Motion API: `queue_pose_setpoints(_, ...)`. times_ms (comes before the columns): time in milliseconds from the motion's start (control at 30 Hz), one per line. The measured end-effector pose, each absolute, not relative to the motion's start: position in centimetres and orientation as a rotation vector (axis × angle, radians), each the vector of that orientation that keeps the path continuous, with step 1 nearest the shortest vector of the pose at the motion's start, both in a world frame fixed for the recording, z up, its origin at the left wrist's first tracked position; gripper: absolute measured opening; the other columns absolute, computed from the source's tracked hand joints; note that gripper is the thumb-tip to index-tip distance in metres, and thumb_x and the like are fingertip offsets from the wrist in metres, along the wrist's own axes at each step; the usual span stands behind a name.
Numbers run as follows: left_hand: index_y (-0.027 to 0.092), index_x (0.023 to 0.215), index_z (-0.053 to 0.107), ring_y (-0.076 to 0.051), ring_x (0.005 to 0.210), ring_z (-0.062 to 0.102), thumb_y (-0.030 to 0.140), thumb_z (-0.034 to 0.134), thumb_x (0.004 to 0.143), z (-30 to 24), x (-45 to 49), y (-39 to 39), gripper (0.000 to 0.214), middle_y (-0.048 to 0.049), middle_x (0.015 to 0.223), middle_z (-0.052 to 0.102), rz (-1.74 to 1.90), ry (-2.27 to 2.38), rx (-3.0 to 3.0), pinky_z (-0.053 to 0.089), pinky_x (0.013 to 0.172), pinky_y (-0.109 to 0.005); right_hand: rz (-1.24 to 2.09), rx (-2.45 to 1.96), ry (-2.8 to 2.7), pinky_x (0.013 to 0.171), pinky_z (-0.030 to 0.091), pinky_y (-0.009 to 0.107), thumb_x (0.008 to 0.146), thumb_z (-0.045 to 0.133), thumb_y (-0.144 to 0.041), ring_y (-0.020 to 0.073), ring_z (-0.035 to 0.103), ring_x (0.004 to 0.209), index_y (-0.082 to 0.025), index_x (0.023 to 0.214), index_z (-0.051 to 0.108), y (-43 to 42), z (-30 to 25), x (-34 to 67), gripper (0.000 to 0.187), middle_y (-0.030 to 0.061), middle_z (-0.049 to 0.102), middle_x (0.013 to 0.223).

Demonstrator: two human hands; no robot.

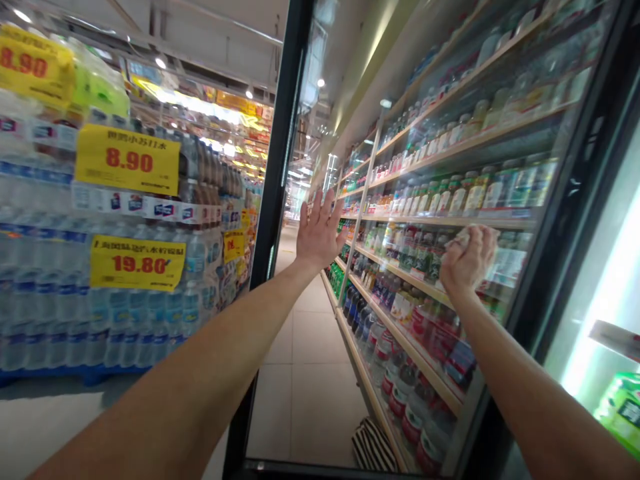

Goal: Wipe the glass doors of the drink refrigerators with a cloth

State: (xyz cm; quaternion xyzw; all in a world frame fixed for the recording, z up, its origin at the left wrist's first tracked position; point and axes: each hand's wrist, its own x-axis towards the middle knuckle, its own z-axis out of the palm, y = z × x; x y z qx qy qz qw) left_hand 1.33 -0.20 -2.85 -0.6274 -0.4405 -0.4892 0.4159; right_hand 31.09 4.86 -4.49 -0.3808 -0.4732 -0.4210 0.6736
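Observation:
A tall glass door point(320, 400) with a black frame stands swung out in front of me. My left hand point(319, 230) lies flat on the glass near its left side, fingers spread, holding nothing. Farther right, my right hand point(467, 261) presses a crumpled pale cloth point(473, 239) against the pane. Its fingers are bent over the cloth, so part of it is hidden. Through the glass I see shelves point(425, 287) of bottled drinks, several rows high.
Stacked packs of bottled water point(135, 307) with yellow price signs point(127, 160) rise on the left. A lit fridge interior point(600, 280) with a green-labelled bottle point(620, 407) is at the right edge. Something black-and-white striped point(374, 445) shows low behind the glass, above the tiled floor.

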Motion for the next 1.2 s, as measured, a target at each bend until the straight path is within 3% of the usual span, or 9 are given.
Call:
queue_pose_setpoints(200, 0.018, 0.137, 0.031, -0.026, 0.138, 0.012, 0.038, 0.04, 0.085, -2.7, 1.3, -0.4, 0.056, -0.0097, 0.149, 0.022, -1.231, -1.109, -1.572, 0.007, 0.112, -0.051, -1.157, -0.709, -1.517, 0.104, 0.028, 0.05, 0.08, 0.042, -0.035, 0.0273, 0.03, 0.131, -0.017, 0.121, 0.051, 4.1, -5.0, 28.2, 0.046, 0.0122, 0.043, 0.135)
queue_pose_setpoints(400, 0.02, 0.137, 0.03, -0.026, 0.138, 0.013, 0.037, 0.042, 0.085, -2.7, 1.4, -0.5, 0.057, -0.0095, 0.148, 0.023, -1.232, -1.107, -1.566, 0.007, 0.112, -0.051, -0.972, -0.844, -1.089, 0.102, 0.027, 0.054, 0.081, 0.038, -0.028, 0.0292, 0.033, 0.128, -0.016, 0.125, 0.047, 4.8, -5.3, 30.5, 0.046, 0.0152, 0.042, 0.134)
queue_pose_setpoints(567, 0.019, 0.137, 0.031, -0.026, 0.138, 0.012, 0.036, 0.042, 0.084, -2.7, 1.4, -0.6, 0.057, -0.0097, 0.148, 0.024, -1.242, -1.116, -1.578, 0.006, 0.113, -0.051, -1.103, -0.788, -1.456, 0.104, 0.028, 0.05, 0.08, 0.043, -0.028, 0.0266, 0.029, 0.132, -0.02, 0.124, 0.048, 4.1, -7.4, 30.5, 0.045, 0.0105, 0.041, 0.137)
queue_pose_setpoints(767, 0.02, 0.137, 0.03, -0.025, 0.138, 0.012, 0.036, 0.042, 0.085, -2.8, 1.4, -0.4, 0.057, -0.0097, 0.148, 0.023, -1.259, -1.075, -1.572, 0.007, 0.112, -0.051, -0.957, -0.899, -1.073, 0.103, 0.028, 0.055, 0.081, 0.039, -0.024, 0.0286, 0.032, 0.13, -0.015, 0.128, 0.044, 4.2, -8.5, 32.6, 0.048, 0.0157, 0.04, 0.136)
queue_pose_setpoints(967, 0.019, 0.137, 0.031, -0.025, 0.138, 0.01, 0.034, 0.044, 0.083, -2.8, 1.2, -0.3, 0.058, -0.0113, 0.148, 0.023, -1.252, -1.076, -1.579, 0.007, 0.112, -0.052, -1.132, -0.78, -1.5, 0.104, 0.029, 0.051, 0.08, 0.042, -0.024, 0.0274, 0.028, 0.133, -0.019, 0.125, 0.047, 3.7, -9.1, 30.8, 0.045, 0.0121, 0.042, 0.136)
queue_pose_setpoints(1200, 0.021, 0.138, 0.029, -0.024, 0.139, 0.01, 0.036, 0.044, 0.084, -2.9, 1.2, -0.1, 0.058, -0.0096, 0.148, 0.024, -1.273, -1.038, -1.571, 0.007, 0.112, -0.052, -0.975, -0.843, -1.156, 0.103, 0.026, 0.057, 0.081, 0.039, -0.024, 0.0296, 0.027, 0.132, -0.015, 0.13, 0.041, 4.2, -7.9, 31.0, 0.05, 0.016, 0.036, 0.138)
